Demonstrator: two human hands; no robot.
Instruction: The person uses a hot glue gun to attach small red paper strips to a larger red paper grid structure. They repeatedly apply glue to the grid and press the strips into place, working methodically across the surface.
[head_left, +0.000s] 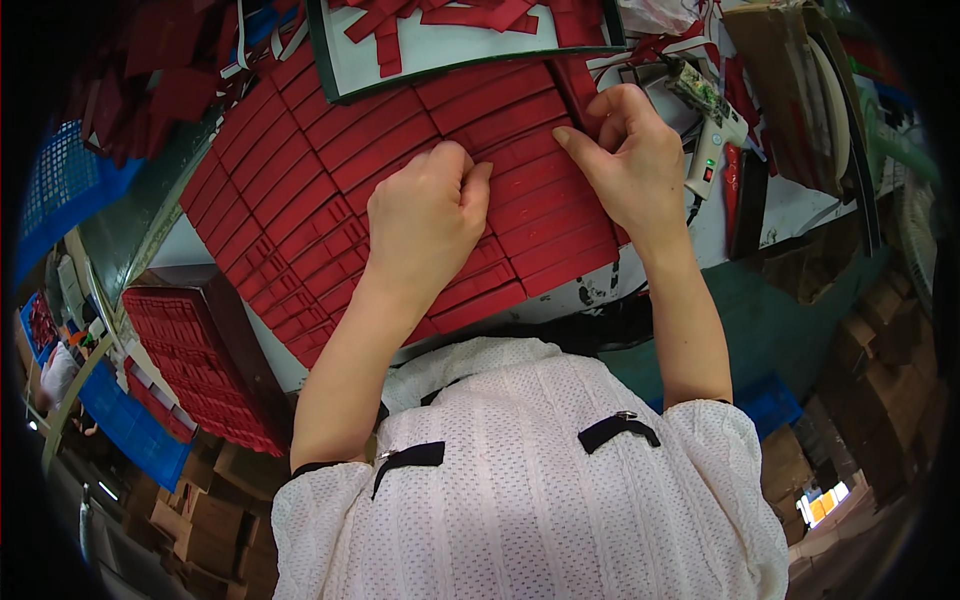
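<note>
Closely packed rows of flat red boxes [330, 150] cover the table before me. My left hand [428, 205] is closed above the middle of these rows, its thumb pressed to the curled index finger. Whatever it may hold is hidden. Over the right-hand column, my right hand [635, 165] has its thumb stretched toward the boxes and its fingers bent, with a gap between them. I see nothing in that gap. Past its fingertips stands a red strip-like edge [575, 85] at the column's far right end.
A green-rimmed tray [470, 62] with red ribbon pieces lies across the far boxes. To the right are a hot glue gun [712, 135] and a red-handled tool [732, 185]. A dark case of red boxes [205, 350] stands left; a blue basket [75, 190] is farther left.
</note>
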